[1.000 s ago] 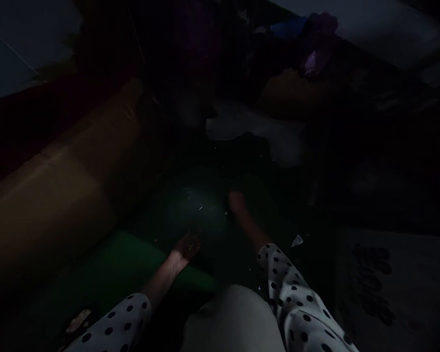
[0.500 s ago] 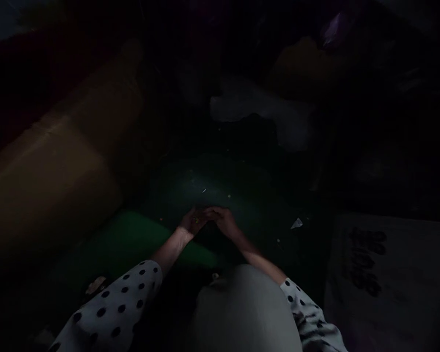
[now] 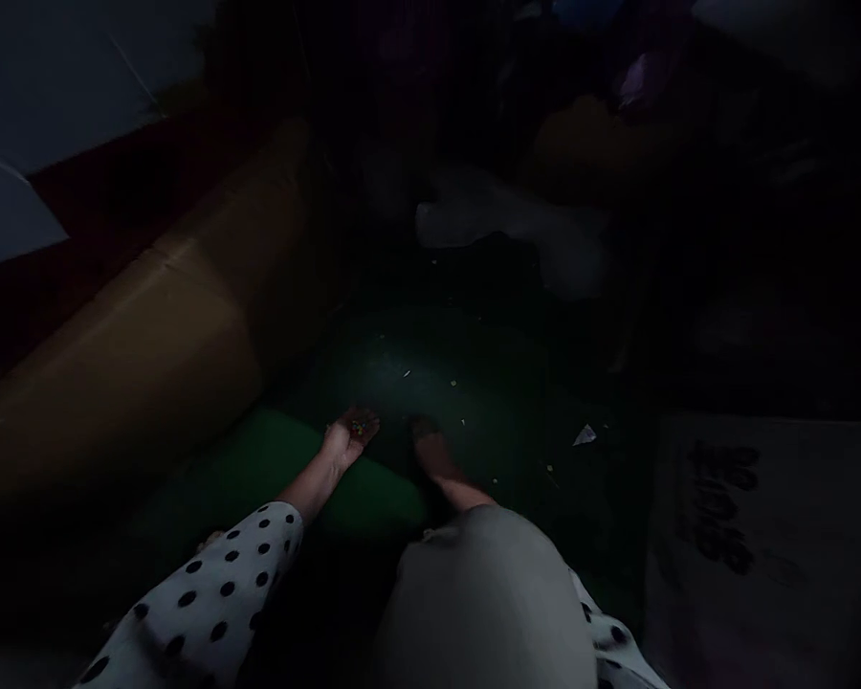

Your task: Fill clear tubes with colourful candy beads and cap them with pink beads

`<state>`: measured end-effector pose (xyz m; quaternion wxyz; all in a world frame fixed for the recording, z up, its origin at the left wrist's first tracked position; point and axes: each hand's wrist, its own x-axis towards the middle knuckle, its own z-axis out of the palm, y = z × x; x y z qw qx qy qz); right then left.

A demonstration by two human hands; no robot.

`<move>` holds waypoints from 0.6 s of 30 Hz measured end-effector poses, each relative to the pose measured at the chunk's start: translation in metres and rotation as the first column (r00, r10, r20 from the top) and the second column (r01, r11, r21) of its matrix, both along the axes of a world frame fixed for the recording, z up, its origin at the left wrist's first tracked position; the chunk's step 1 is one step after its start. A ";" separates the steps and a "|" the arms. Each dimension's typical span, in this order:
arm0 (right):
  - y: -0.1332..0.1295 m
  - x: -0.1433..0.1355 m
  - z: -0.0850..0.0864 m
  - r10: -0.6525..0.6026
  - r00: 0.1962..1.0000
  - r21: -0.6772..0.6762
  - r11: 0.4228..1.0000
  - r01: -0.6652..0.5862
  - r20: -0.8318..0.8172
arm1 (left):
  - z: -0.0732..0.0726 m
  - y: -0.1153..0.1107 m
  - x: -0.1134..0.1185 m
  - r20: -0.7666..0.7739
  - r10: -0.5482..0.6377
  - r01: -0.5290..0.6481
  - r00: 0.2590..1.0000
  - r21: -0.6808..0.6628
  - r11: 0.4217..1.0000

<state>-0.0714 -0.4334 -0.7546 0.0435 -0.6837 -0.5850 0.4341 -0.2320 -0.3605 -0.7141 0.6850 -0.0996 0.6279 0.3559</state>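
My left hand (image 3: 353, 433) is held palm up over the green floor, fingers partly curled. In its palm lies a small heap of coloured beads (image 3: 358, 427), too tiny to make out singly. My right hand (image 3: 429, 440) is low over the floor to the right, apart from the left hand. Deep shadow and blur hide its fingers, so I cannot see whether anything is in them. Just beyond the hands, a small white sliver (image 3: 406, 373) and a pale round bit (image 3: 453, 383) lie on the floor (image 3: 373, 498).
A long brown cardboard side (image 3: 165, 316) slants along the left. At the right lies a pale sack (image 3: 796, 536) with dark lettering. A white scrap (image 3: 585, 436) is on the floor near it. Pale crumpled material (image 3: 488, 215) lies farther back. My knee (image 3: 492, 603) rises in front.
The hands were together and have parted. My left hand moved left, its palm turned up with the beads showing. My right hand came back toward my knee and lower.
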 end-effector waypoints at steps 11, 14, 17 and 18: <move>0.000 0.003 0.054 -0.167 0.890 0.112 0.966 0.234 -0.424 | 0.009 -0.034 0.048 0.153 -0.163 0.150 0.975 0.094 0.984; 0.000 0.012 0.066 -0.287 0.784 0.118 0.903 0.414 -0.551 | 0.026 -0.030 0.068 0.174 -0.177 0.156 0.969 0.128 0.980; 0.009 0.028 0.077 -0.494 0.603 0.079 0.729 0.679 -0.626 | 0.050 -0.020 0.090 0.097 -0.117 0.096 0.988 0.202 0.975; 0.015 0.034 0.083 -0.544 0.527 0.052 0.662 0.748 -0.652 | 0.060 -0.016 0.098 0.071 -0.094 0.074 0.993 0.245 0.967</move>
